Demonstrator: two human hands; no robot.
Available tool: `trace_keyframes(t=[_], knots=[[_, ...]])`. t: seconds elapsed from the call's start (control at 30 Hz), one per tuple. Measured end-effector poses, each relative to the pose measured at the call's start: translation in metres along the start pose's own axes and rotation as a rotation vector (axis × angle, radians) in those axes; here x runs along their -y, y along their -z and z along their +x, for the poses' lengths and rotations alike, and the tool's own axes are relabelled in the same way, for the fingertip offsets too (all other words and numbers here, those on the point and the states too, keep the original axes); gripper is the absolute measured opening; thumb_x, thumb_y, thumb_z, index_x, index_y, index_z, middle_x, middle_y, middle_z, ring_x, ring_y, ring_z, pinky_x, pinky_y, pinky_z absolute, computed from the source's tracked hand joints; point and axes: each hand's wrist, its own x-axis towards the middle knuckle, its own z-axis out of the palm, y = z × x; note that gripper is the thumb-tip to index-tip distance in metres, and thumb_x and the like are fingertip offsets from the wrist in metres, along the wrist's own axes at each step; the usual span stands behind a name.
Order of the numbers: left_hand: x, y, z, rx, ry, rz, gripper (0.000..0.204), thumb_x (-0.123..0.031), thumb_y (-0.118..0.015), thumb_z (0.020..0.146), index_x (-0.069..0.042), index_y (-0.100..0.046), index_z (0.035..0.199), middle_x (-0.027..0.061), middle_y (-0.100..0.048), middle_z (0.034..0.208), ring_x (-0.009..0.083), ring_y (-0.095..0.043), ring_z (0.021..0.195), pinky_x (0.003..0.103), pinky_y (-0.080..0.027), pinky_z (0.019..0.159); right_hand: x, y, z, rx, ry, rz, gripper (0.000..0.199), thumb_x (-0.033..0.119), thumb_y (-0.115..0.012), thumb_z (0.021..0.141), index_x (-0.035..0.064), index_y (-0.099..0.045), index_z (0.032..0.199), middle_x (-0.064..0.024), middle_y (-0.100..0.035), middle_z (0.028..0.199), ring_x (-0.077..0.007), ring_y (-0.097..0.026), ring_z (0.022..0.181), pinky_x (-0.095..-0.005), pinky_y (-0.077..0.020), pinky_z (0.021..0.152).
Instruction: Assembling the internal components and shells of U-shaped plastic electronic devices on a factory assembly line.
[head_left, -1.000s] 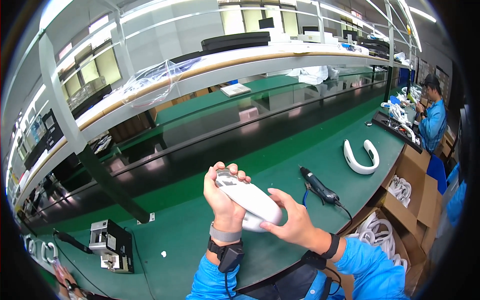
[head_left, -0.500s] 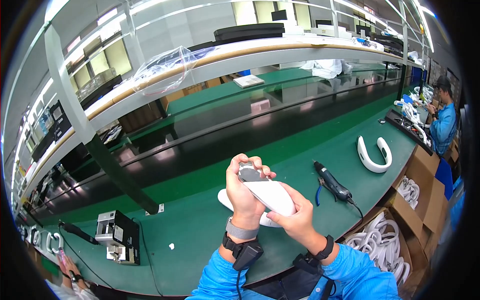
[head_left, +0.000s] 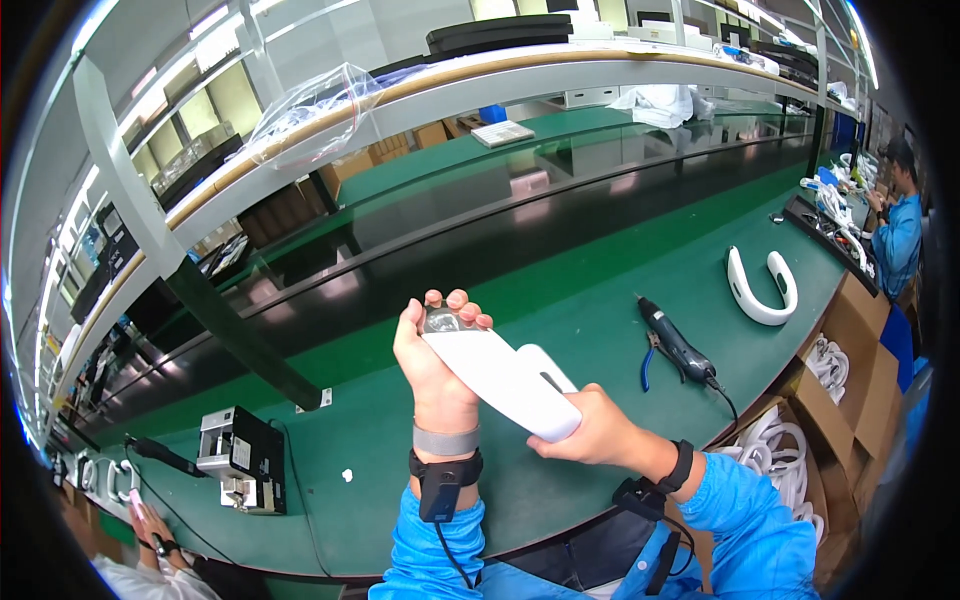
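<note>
The left hand [head_left: 435, 365] wraps its fingers around the top end of a white curved plastic piece [head_left: 505, 380], close to a small shiny part there. The right hand [head_left: 595, 430] cups the bottom end. Both grips are closed tight on the piece, and it is held up in the air just above the green tabletop [head_left: 560, 300], near the person's chest.

To do this well, I think both hands should keep the piece steady, and the fingertips should stay off the shiny part so it stays clean.

A bit farther on the tabletop lies a black electric screwdriver [head_left: 675, 340] with blue-handled pliers [head_left: 648, 362] right beside it. Past them rests a white U-shaped neckband [head_left: 760, 290]. On the left sits a small black machine [head_left: 240, 460].

On the right, open cardboard boxes [head_left: 850, 340] stand by the tabletop edge. They hold more white curved pieces [head_left: 780, 450], piled loosely. Up on the shelf lies a clear plastic bag [head_left: 310, 105]; I cannot tell what is in it.
</note>
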Motion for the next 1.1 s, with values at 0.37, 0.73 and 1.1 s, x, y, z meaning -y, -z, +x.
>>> trace_keyframes(t=[0.37,0.73,1.1], knots=[[0.013,0.002,0.004,0.042,0.106,-0.101,0.025,-0.032,-0.042,0.098,-0.012,-0.054,0.09,0.0065,-0.054,0.085,0.0202,-0.054,0.072,0.036,-0.048,0.069,0.001,-0.001,-0.011,-0.246,0.163,-0.144,0.021,0.015,-0.079,0.071,0.0017,-0.069,0.084,-0.0113,-0.067,0.064,-0.0246,-0.067,0.056,-0.0321,-0.0531,0.055],[0.005,-0.009,-0.012,0.199,-0.001,-0.016,0.024,-0.032,-0.045,0.099,-0.011,-0.055,0.092,0.0047,-0.051,0.083,0.018,-0.053,0.072,0.033,-0.049,0.068,0.015,-0.007,-0.014,0.218,-0.175,0.705,0.016,0.01,-0.076,0.083,-0.0013,-0.065,0.084,-0.0055,-0.064,0.069,-0.0125,-0.061,0.056,-0.0266,-0.048,0.053],[0.007,-0.008,-0.006,-0.014,-0.236,0.041,0.028,-0.036,-0.043,0.098,-0.012,-0.054,0.088,0.006,-0.054,0.08,0.0206,-0.053,0.07,0.037,-0.047,0.068,0.033,-0.011,0.007,-0.6,0.166,-0.103,0.051,0.019,-0.082,0.073,-0.0035,-0.064,0.115,-0.0184,-0.071,0.102,-0.0265,-0.071,0.093,-0.0347,-0.0552,0.083]])
